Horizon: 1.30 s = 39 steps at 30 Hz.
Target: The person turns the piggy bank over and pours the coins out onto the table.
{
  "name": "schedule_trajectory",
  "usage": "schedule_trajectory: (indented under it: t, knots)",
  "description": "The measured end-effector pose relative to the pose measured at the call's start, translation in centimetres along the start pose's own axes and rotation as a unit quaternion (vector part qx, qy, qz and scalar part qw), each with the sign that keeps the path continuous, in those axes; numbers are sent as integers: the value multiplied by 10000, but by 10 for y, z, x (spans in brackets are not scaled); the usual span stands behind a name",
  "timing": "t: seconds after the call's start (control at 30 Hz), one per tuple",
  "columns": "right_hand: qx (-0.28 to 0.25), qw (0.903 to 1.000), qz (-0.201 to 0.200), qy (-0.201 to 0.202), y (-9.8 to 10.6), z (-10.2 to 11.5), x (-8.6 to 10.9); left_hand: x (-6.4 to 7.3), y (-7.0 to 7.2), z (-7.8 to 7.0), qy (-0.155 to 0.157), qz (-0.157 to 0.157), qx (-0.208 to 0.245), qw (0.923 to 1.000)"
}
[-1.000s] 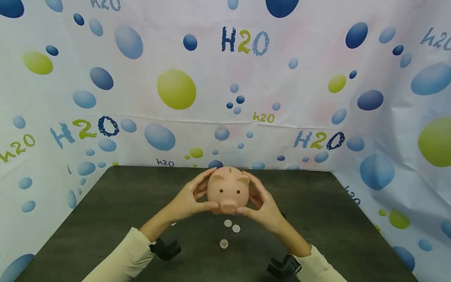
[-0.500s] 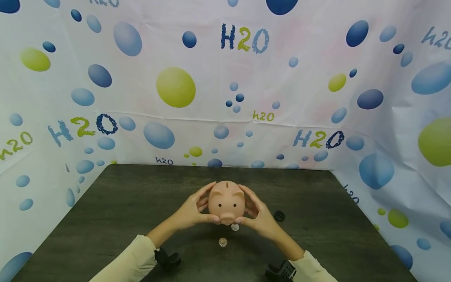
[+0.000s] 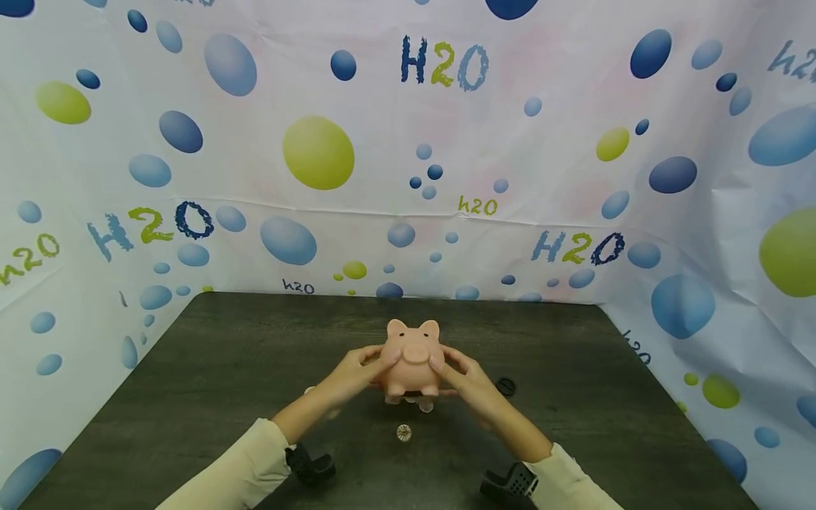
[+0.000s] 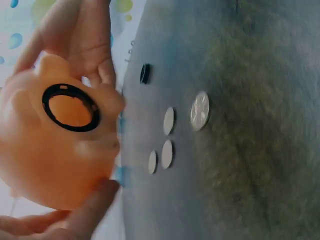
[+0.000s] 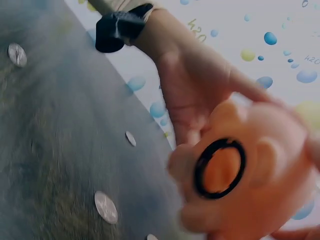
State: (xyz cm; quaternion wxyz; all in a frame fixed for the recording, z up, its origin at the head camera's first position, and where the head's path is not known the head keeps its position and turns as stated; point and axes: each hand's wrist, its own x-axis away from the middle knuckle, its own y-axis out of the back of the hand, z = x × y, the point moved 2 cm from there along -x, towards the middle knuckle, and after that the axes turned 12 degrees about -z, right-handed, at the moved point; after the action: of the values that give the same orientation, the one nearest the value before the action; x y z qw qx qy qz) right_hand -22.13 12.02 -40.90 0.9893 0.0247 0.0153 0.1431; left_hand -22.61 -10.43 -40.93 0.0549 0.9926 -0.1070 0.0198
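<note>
A pink piggy bank (image 3: 414, 379) is held up over the dark table between both hands, its snout toward me and its feet showing below. My left hand (image 3: 357, 371) grips its left side, thumb beside the snout. From the other side my right hand (image 3: 470, 381) holds it the same way. Both wrist views show the underside of the piggy bank (image 4: 45, 160), where a black ring (image 5: 199, 175) frames an uncovered round hole. Beneath it lie several silver coins (image 4: 200, 111), partly hidden in the head view; a two-toned coin (image 3: 404, 433) lies nearer me.
A round black plug (image 3: 506, 387) lies on the table (image 3: 255, 333), right of the piggy bank. Behind and beside the table hangs a white sheet (image 3: 382, 142) with blue and green dots. Each wrist wears a black camera (image 3: 310, 467).
The piggy bank came down toward the table, then tipped back in both hands. Its slot has gone from sight, and its feet now show. The black plug came into view.
</note>
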Motion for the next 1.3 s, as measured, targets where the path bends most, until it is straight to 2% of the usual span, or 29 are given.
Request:
schedule_trajectory:
  t: [0.1, 0.23, 0.4, 0.5, 0.67, 0.73, 0.77, 0.83, 0.87, 0.9, 0.97, 1.0, 1.03, 1.07, 1.1, 1.2, 1.3]
  knots:
    - [59, 9981, 207, -580, -3, -2, 1, 2, -2, 4, 543, 185, 22, 9984]
    - [27, 9941, 413, -998, -4, -5, 1, 5, -2, 9, 874, 450, 134, 9951]
    - [-207, 9880, 647, -1387, -3, -7, 2, 6, -3, 12, 1038, 507, 204, 9931]
    - [-395, 9831, 781, -1611, -1, -5, 1, 6, -4, 12, 1021, 461, 214, 9935]
    - [-588, 9826, 809, -1563, 2, 6, -2, 4, -2, 0, 936, 398, 111, 9948]
    - [-617, 9866, 801, -1284, 4, 15, -2, 4, 1, -12, 759, 394, 77, 9963]
    - [-615, 9896, 795, -1025, 4, 21, -2, 4, 2, -19, 546, 374, 70, 9978]
    - [-586, 9953, 750, -175, 6, 34, -1, 6, 6, -35, -254, 360, 132, 9989]
    - [-540, 9949, 751, 413, 7, 40, 0, 7, 8, -42, -844, 378, 119, 9956]
    - [-444, 9905, 772, 1046, 7, 44, 2, 8, 10, -47, -1505, 394, 62, 9878]
    - [-241, 9723, 788, 2188, 7, 46, 5, 10, 12, -50, -2641, 452, -59, 9634]
    - [-168, 9629, 792, 2575, 7, 44, 6, 11, 12, -48, -3039, 489, -139, 9514]
    - [-101, 9560, 832, 2812, 6, 38, 7, 11, 12, -43, -3287, 543, -229, 9426]
    - [-43, 9518, 903, 2930, 6, 31, 8, 11, 11, -35, -3373, 555, -368, 9390]
    - [7, 9506, 982, 2943, 6, 22, 7, 10, 10, -27, -3294, 599, -431, 9413]
    - [-62, 9580, 1158, 2622, 7, -1, 5, 9, 7, -5, -2714, 593, -498, 9593]
    - [-226, 9603, 1226, 2497, 9, -12, 2, 6, 5, 5, -2346, 545, -320, 9700]
